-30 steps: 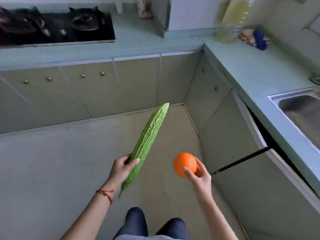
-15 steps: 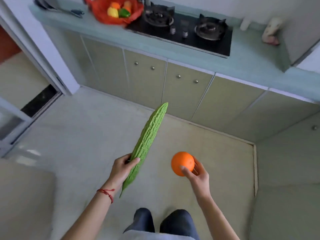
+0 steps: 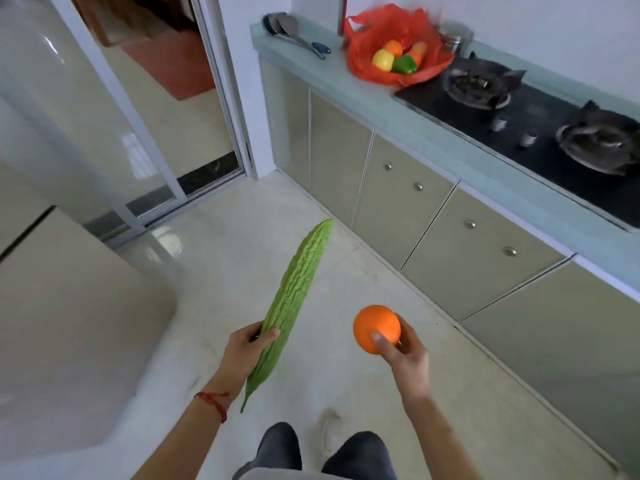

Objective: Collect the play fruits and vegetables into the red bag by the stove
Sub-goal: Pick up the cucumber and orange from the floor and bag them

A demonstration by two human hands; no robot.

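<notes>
Left hand [image 3: 247,344] wrapped round gourd [image 3: 294,296], tip raised; right hand [image 3: 403,348] cupping orange [image 3: 376,329]. Red bag [image 3: 394,46] on bench [image 3: 374,98] beside stove [image 3: 540,109], well apart, open, several pieces already inside. Remaining: carry over, drop both in.

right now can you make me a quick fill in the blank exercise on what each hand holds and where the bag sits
1. The left hand holds a long green ____.
2. The right hand holds a round ____.
3. The red bag sits on the counter beside the ____.
4. The bag's mouth is ____, showing toy produce inside.

Missing words: bitter gourd; orange; stove; open
</notes>
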